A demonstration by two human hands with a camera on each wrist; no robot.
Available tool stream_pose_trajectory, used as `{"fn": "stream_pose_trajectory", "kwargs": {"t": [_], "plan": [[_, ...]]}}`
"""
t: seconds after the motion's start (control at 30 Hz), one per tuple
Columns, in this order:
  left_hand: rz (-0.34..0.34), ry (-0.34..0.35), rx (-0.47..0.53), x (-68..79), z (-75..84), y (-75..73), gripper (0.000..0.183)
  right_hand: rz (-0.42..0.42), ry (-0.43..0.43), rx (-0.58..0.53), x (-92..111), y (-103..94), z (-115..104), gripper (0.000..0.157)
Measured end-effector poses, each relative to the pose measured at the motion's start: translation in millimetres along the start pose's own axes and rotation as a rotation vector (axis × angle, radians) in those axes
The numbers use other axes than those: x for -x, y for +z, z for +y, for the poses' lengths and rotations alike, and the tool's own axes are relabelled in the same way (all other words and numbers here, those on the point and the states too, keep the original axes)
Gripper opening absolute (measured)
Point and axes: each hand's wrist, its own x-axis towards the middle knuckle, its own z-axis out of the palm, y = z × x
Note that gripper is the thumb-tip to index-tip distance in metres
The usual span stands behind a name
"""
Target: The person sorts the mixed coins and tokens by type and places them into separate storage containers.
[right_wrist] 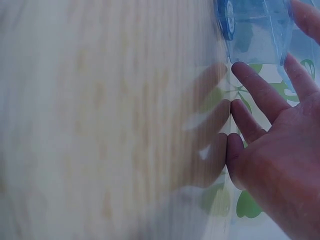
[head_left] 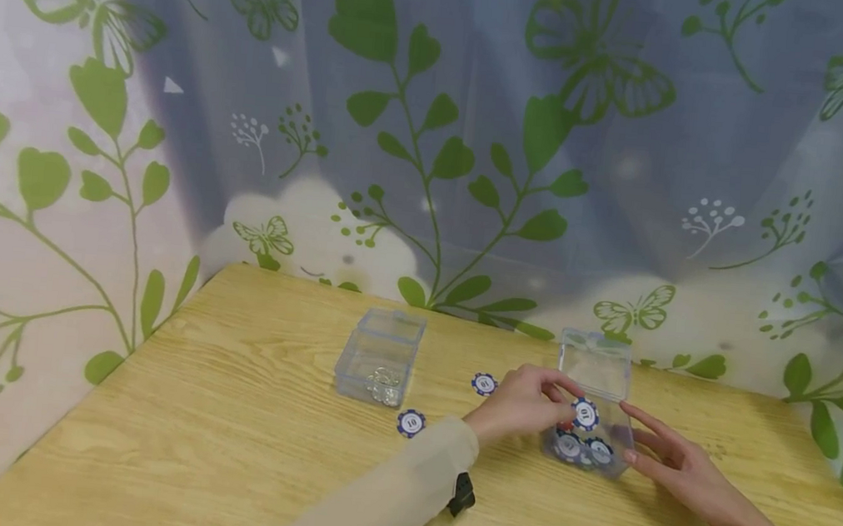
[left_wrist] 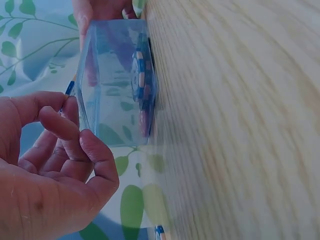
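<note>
My left hand [head_left: 518, 401] pinches a blue-and-white poker chip [head_left: 585, 414] marked 10 above an open clear plastic box [head_left: 620, 462]. In the left wrist view only the edge of that chip [left_wrist: 70, 88] shows between the fingers, just over the box rim. Inside the box lie several blue-edged chips [head_left: 598, 451] and something red, partly covered by the left fingers. The right hand [head_left: 696, 479] touches the box's right side with fingers spread and mostly straight. In the right wrist view its lower fingertips [right_wrist: 240, 69] rest at the wooden tabletop beside the box.
Two more blue-and-white chips lie on the table, one near the front [head_left: 411, 422] and one farther back [head_left: 484, 384]. To their left stands another open clear box [head_left: 376, 347] with shiny silvery pieces [head_left: 384, 385]. A patterned curtain [head_left: 429, 172] hangs along the table's back edge.
</note>
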Motion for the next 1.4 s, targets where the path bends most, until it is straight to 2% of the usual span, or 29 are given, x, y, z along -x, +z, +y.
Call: {"fn": "stream_pose_trajectory", "kwargs": {"t": [0.23, 0.5, 0.87, 1.1, 1.27, 1.4], "plan": [[0.009, -0.011, -0.026, -4.4, 2.3, 4.3, 0.020, -0.027, 0.004, -0.031, -0.7, -1.1, 1.1, 0.069], [0.028, 0.017, -0.103, -10.2, 1.4, 7.6, 0.019, -0.027, 0.002, -0.030, -1.6, -0.8, 0.7, 0.069], [0.060, 0.072, -0.356, -19.3, 0.9, 16.6, 0.019, -0.016, -0.020, -0.035, -1.7, -0.4, 1.7, 0.067], [0.066, 0.088, -0.449, -20.7, 0.0, 19.6, 0.017, -0.017, -0.006, -0.023, -2.0, -0.3, 1.6, 0.068], [0.080, 0.122, -0.423, -18.9, -3.0, 20.0, 0.016, -0.016, 0.010, -0.015, -2.0, 0.2, 1.4, 0.069], [0.048, 0.152, -0.364, -19.2, -9.4, 17.3, 0.019, -0.015, 0.016, -0.019, -1.5, 1.2, 0.1, 0.070]]}}
